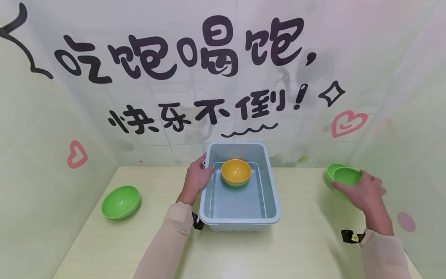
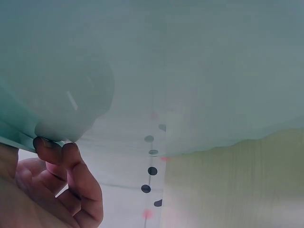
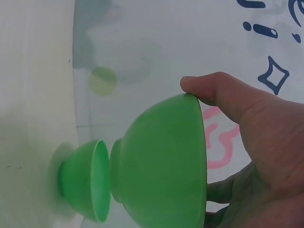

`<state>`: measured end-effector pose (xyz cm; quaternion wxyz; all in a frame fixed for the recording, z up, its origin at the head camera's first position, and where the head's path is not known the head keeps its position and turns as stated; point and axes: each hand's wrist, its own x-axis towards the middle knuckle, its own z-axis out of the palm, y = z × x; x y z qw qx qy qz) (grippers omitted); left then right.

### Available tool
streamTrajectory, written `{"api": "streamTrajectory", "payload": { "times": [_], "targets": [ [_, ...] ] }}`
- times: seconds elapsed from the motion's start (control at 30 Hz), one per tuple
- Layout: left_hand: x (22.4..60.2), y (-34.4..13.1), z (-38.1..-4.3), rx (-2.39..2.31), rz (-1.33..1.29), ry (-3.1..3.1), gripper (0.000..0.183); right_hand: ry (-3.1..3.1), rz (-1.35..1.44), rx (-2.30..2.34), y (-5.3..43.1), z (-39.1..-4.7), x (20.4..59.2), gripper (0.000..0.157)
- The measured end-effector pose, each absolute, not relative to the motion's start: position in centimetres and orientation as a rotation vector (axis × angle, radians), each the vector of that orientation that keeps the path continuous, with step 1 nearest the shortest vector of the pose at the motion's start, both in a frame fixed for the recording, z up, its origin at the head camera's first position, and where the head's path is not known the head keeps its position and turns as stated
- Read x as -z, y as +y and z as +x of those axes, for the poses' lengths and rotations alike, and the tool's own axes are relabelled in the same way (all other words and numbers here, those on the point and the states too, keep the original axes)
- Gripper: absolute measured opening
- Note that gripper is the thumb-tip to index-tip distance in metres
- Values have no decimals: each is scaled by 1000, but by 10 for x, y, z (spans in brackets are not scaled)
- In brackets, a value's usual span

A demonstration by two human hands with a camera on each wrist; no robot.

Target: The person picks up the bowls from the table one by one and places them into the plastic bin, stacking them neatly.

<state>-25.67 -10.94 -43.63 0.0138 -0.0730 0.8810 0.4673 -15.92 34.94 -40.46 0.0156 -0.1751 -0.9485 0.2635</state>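
A pale blue plastic basin (image 1: 233,205) stands at the middle of the table. My left hand (image 1: 196,179) grips its left rim, thumb on the inner side; the left wrist view shows the fingers (image 2: 85,185) curled at the basin's edge. Inside, toward the back, sits a yellow bowl (image 1: 236,169), with a green edge showing beneath it. My right hand (image 1: 366,192) holds a green bowl (image 3: 161,161) by its rim, thumb on one side and fingers on the other. Behind that bowl a smaller-looking green bowl (image 3: 78,180) stands on the table, partly overlapped in the head view.
Another green bowl (image 1: 120,201) rests on the left part of the light wood-toned table (image 1: 230,255). A white printed curtain (image 1: 195,23) with black lettering and pink hearts surrounds the table at the back and both sides.
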Motion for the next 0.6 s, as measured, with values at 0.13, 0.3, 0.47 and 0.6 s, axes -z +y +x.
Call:
{"api": "streamTrajectory", "payload": {
  "times": [0.13,0.3,0.47,0.6],
  "targets": [
    [437,-110,-258,-1450,-234,2740,66,-2950,-515,-823,339,-165,397,114],
    [438,-110,-259,-1457,-235,2738,67,-2926,-447,-821,325,-175,389,113],
    [438,-110,-259,-1447,-235,2743,67,-2902,-426,-858,313,-182,380,113],
    [439,-110,-259,-1456,-229,2740,67,-2896,-422,-884,305,-188,373,113]
  ]
}}
